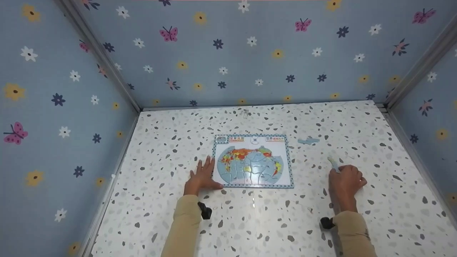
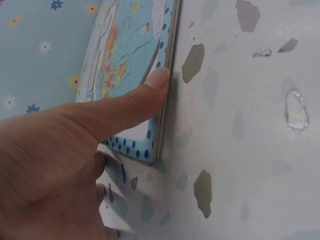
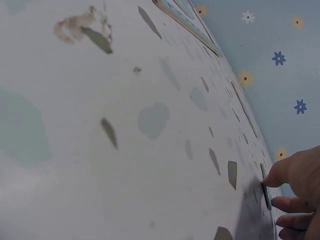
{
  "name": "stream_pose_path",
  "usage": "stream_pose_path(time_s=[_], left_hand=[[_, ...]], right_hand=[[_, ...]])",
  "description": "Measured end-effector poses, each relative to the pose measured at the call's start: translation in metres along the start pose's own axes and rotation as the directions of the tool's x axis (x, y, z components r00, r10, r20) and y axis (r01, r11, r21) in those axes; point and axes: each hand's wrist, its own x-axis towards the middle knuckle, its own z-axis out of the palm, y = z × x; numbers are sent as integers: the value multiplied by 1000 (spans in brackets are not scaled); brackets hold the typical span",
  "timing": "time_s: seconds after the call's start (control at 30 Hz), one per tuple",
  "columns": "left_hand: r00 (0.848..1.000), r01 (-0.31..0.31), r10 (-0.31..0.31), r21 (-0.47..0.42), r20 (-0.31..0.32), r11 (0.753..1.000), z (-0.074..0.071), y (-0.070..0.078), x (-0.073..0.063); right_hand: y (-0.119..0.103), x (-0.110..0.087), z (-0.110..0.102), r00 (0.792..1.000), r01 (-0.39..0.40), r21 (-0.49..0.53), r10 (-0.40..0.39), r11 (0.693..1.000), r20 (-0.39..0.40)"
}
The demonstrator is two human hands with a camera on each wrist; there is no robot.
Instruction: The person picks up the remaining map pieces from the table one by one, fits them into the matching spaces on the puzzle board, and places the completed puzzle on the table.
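A world-map jigsaw puzzle (image 1: 255, 172) in a dotted blue frame lies on the speckled table. My left hand (image 1: 202, 177) is spread at its left side, fingers along the edge and the thumb (image 2: 131, 106) resting on the dotted border near the lower corner. To the right of the board, my right hand (image 1: 347, 182) pinches a slim blue-and-yellow puzzle piece (image 1: 332, 163) between thumb and fingers, close over the table. In the right wrist view that piece (image 3: 265, 192) appears edge-on at the fingertips. Another blue puzzle piece (image 1: 308, 141) lies between the board and this hand.
The white table (image 1: 278, 228) has grey speckles. Blue panels with flowers and butterflies, such as the back wall (image 1: 235, 53), enclose it at the back and both sides. Each wrist carries a small black camera, like the one on the left sleeve (image 1: 205, 210).
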Motion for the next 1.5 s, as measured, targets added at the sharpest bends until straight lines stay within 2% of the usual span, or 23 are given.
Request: stream_pose_path(time_s=[0.27, 0.53, 0.73, 0.87, 1.17, 1.5], left_hand=[[1000, 3, -3, -11, 0, 1000, -1, 2, -2], [1000, 10, -10, -13, 2, 1000, -1, 2, -2], [1000, 7, -7, -3, 6, 1000, -1, 2, -1], [1000, -4, 4, 7, 4, 1000, 0, 0, 0], [1000, 14, -14, -10, 10, 1000, -1, 1, -1], [1000, 1, -1, -22, -2, 1000, -1, 0, 0]], right_hand=[[-10, -4, 3, 998, 59, 112, -56, 992, -32], [-24, -5, 4, 995, 103, 126, -99, 987, -32], [-33, -6, 11, 982, 166, 151, -150, 975, -113], [-40, -7, 14, 979, 192, 174, -175, 966, -105], [-62, -8, 21, 969, 237, 144, -223, 961, -109], [-81, -12, 29, 966, 252, 132, -241, 959, -92]])
